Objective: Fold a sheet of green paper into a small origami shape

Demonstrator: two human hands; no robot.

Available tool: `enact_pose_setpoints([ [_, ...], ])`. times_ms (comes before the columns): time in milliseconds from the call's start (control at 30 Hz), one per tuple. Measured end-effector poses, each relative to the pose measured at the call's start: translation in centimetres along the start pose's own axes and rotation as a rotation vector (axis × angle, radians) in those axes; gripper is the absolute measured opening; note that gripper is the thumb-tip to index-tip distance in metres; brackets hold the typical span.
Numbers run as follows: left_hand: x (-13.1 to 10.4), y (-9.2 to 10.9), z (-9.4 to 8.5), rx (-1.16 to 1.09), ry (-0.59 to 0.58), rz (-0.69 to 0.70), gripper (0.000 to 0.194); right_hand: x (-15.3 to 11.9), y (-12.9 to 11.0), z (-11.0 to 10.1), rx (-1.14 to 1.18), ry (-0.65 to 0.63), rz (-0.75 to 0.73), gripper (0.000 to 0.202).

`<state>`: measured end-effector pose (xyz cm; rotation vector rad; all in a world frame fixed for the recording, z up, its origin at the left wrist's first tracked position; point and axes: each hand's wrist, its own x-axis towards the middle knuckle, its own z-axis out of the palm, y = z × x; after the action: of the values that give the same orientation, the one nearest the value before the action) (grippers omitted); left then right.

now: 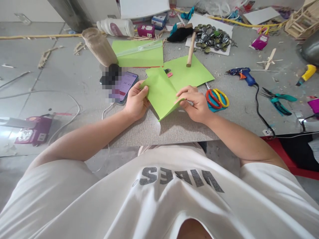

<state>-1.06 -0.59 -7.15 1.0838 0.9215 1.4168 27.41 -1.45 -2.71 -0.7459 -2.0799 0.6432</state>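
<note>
A: In the head view, what are the hands on?
B: A folded green sheet (159, 94), held up over the worktop (139, 132). The left hand (137, 101) is clamped on its left edge, thumb on top; the right hand (195, 104) pinches the right corner, which curls up between thumb and fingers.
A: And just beyond it?
B: A flat green sheet (200, 71), with the end of a wooden handle (191, 49) lying over it. Another green sheet (139, 58) lies farther left, a clear plastic strip (139, 49) across it.
A: Any containers?
B: A white bottle (116, 27) on its side, a brown bottle (99, 46) near the phone (127, 84), and a small blue-and-white box (159, 20) — I can't tell what is in any of them. A clear plastic bag (216, 7) sits at the back, contents unclear too.
A: Are the bottle caps (211, 36) in something?
B: No, they're heaped on a white board (226, 49).
A: What's by the right hand?
B: Scissors (218, 99) with red and yellow handles, just beside it — then a blue glue gun (245, 74) and teal pliers (279, 101) farther right.
</note>
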Motion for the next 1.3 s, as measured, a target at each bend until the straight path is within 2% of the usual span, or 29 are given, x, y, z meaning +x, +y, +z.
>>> enact_pose_setpoints([
  [100,-0.5,0.1,0.2,0.055,0.004,0.037,0.054,0.3,-0.2,0.2,0.041,0.09,0.135,0.08],
  [200,-1.4,0.5,0.8,0.093,0.017,0.081,0.053,0.7,-0.4,0.3,0.105,0.17,0.198,0.081],
  [300,-2.5,1.0,1.5,0.057,0.007,0.086,0.054,0.8,-0.6,0.4,0.195,0.16,0.258,0.081],
  [433,-3.9,1.8,2.2,-0.009,-0.051,-0.012,0.059,0.8,-0.9,1.0,0.255,0.138,0.331,0.08],
  [533,-4.7,1.8,2.7,-0.027,-0.172,-0.085,0.073,0.7,-1.2,1.5,0.252,0.2,0.335,0.075],
  [600,-5.1,1.5,3.0,-0.005,-0.201,-0.053,0.079,0.7,-1.5,1.7,0.23,0.254,0.325,0.07],
  [767,-5.1,0.8,3.3,0.146,-0.133,0.044,0.071,0.6,-1.8,2.0,0.208,0.36,0.224,0.067],
  [967,-4.9,0.9,3.2,0.198,-0.069,0.076,0.068,0.5,-0.6,2.9,0.247,0.439,0.084,0.063],
  [1067,-4.8,0.8,3.4,0.198,-0.052,0.09,0.068,0.5,-0.2,3.0,0.321,0.439,0.147,0.065],
  [1167,-4.7,0.8,3.3,0.188,-0.038,0.086,0.069,0.7,-0.2,2.7,0.361,0.388,0.238,0.072],
  [1300,-4.5,0.5,2.9,0.188,-0.036,0.066,0.069,1.0,-0.7,2.3,0.379,0.365,0.252,0.067],
])
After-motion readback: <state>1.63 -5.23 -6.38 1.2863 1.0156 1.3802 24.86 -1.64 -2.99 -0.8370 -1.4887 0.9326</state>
